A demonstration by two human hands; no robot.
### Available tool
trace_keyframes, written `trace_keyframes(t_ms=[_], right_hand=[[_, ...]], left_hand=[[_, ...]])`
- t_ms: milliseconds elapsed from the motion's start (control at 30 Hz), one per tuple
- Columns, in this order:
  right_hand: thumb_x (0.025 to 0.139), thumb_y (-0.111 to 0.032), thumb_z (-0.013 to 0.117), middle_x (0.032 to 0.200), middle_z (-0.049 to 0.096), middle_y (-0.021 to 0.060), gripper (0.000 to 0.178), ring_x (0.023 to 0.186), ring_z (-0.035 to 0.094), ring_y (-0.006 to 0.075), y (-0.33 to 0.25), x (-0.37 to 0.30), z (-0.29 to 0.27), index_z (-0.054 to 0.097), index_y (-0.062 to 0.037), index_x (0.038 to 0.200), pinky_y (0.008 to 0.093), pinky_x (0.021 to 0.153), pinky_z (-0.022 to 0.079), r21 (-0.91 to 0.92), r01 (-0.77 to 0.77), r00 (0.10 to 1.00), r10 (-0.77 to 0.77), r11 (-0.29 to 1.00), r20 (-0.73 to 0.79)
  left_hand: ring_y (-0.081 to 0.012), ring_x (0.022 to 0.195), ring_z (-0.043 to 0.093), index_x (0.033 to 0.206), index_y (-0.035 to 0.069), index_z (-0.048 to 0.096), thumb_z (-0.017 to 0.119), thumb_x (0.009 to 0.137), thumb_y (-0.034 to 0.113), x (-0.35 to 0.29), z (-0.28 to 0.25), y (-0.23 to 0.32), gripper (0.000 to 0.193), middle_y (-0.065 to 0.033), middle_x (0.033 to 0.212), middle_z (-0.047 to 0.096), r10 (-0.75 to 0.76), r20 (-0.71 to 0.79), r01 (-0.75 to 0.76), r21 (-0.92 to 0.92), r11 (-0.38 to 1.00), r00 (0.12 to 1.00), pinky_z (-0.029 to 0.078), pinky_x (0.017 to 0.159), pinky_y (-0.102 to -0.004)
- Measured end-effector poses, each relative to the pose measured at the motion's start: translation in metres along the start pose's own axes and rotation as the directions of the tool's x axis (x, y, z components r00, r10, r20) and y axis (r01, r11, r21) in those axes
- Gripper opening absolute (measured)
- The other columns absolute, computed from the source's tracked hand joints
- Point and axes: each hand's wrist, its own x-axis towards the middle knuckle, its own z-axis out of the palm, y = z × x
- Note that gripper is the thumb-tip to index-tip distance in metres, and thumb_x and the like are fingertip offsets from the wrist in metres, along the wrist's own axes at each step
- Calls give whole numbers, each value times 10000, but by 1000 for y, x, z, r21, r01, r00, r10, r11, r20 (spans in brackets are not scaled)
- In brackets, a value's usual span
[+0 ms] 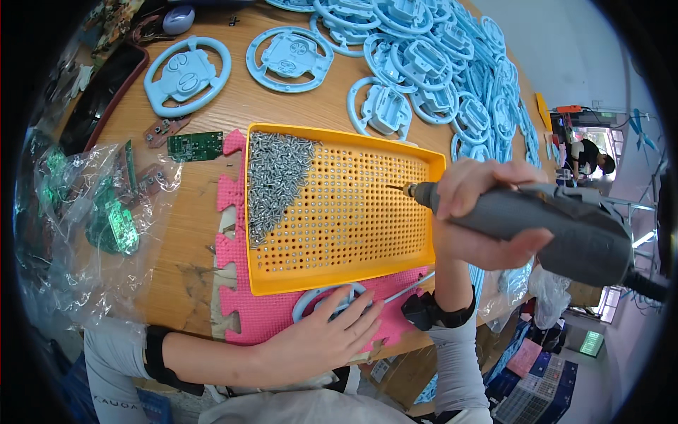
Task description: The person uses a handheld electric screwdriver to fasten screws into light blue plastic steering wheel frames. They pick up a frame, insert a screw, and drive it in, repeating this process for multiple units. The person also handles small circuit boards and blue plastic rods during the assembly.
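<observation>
My right hand [467, 212] is wrapped round a grey electric screwdriver [572, 230], held level with its bit pointing left. The bit's tip is over a yellow perforated tray [339, 280], and I cannot tell whether it touches a screw. Loose silver screws [277, 180] are heaped at the tray's left end, and many of its holes have screws standing in them. Below the tray, my left hand [318, 344] lies with fingers spread on a light blue toy steering wheel part [301, 306], which it partly hides. That part rests on a pink foam mat [240, 311].
Two blue wheel parts [187, 76] lie beyond the tray, and a large pile of them [431, 63] covers the far right. At left are a green circuit board [195, 146], clear plastic bags [106, 233] and a dark phone [102, 95]. Another person [590, 157] is far right.
</observation>
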Motion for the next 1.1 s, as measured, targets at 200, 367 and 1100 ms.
trace_keyframes(t_ms=[200,367,1100], right_hand=[[840,-664,494,564,494,75,683,449,502,160,14,1,-1,406,-11,1017,269,438,432,-35,-70,997,72,997,37],[842,-655,503,561,498,77,671,454,506,160,9,0,-1,407,-14,1017,270,445,441,-91,-114,993,116,989,10],[858,-596,550,662,559,106,641,477,519,168,-9,4,-4,467,-13,1113,255,438,422,-43,-50,998,52,998,45]], left_hand=[[-288,1259,433,1258,73,536,470,876,252,-3,1,-3,426,-118,1376,464,-4,-1,4,22,1000,1000,342,1015,-511],[-283,1262,428,1253,82,540,472,873,257,-1,2,-1,423,-113,1374,465,-2,-12,2,11,1000,1000,340,1018,-506],[-266,1239,442,1202,40,543,532,840,342,1,5,-9,472,-141,1332,491,18,-43,-20,-54,998,999,344,1021,-433]])
